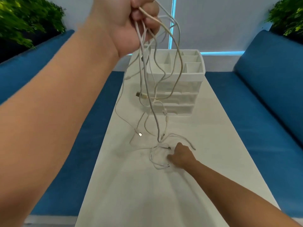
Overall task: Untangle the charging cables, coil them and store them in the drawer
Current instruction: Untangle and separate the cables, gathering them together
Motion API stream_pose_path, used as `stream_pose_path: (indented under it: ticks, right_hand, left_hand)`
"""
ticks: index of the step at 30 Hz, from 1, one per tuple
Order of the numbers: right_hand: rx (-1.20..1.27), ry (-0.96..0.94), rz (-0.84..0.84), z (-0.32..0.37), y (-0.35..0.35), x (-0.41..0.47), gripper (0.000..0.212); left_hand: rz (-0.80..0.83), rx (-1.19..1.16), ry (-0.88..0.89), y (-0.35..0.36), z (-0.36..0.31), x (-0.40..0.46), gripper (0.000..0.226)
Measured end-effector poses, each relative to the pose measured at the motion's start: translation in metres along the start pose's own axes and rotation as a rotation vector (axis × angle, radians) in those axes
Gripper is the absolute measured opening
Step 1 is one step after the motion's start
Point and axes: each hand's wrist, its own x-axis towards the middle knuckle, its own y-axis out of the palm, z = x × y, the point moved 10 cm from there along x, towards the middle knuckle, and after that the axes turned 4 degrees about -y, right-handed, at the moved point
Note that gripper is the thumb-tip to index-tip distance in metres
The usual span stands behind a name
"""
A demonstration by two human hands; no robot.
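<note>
My left hand (126, 22) is raised high near the camera and grips a bundle of white charging cables (154, 82) that hangs down in tangled loops, with several plugs dangling. The lowest strands reach the white table (205, 145), where a small loop of cable (158, 158) lies. My right hand (181, 155) rests on the table beside that loop, fingers curled at the cable; whether it pinches a strand is not plain. Behind the hanging cables stands a white drawer unit (183, 89) with shut drawers and open compartments on top.
Blue cushioned benches (265, 89) run along both sides of the table and behind it. Green plants (24, 18) stand in the upper corners. A lit blue strip (172, 22) runs up the back wall.
</note>
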Motion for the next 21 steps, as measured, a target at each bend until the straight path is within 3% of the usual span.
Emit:
stream_pose_path:
  ticks: [3, 6, 13, 18, 21]
  right_hand:
    - [0.124, 0.050, 0.033, -0.014, -0.005, 0.001, 0.005]
    - [0.488, 0.105, 0.081, -0.021, -0.039, -0.012, 0.014]
    - [0.799, 0.052, -0.058, 0.003, -0.156, -0.052, 0.016]
    - [1.038, -0.010, -0.233, 0.035, -0.193, -0.074, 0.021]
    - [1.110, -0.120, -0.244, 0.074, -0.194, -0.086, 0.018]
  left_hand:
    - [0.009, -0.027, 0.003, 0.003, -0.008, 0.005, 0.024]
    - [-0.006, 0.118, -0.087, -0.008, 0.007, 0.010, 0.034]
    - [-0.044, 0.151, -0.386, -0.060, 0.111, -0.010, 0.042]
    - [-0.048, 0.177, -0.451, -0.077, 0.160, -0.031, 0.040]
    - [-0.064, 0.238, -0.463, -0.078, 0.179, -0.041, 0.039]
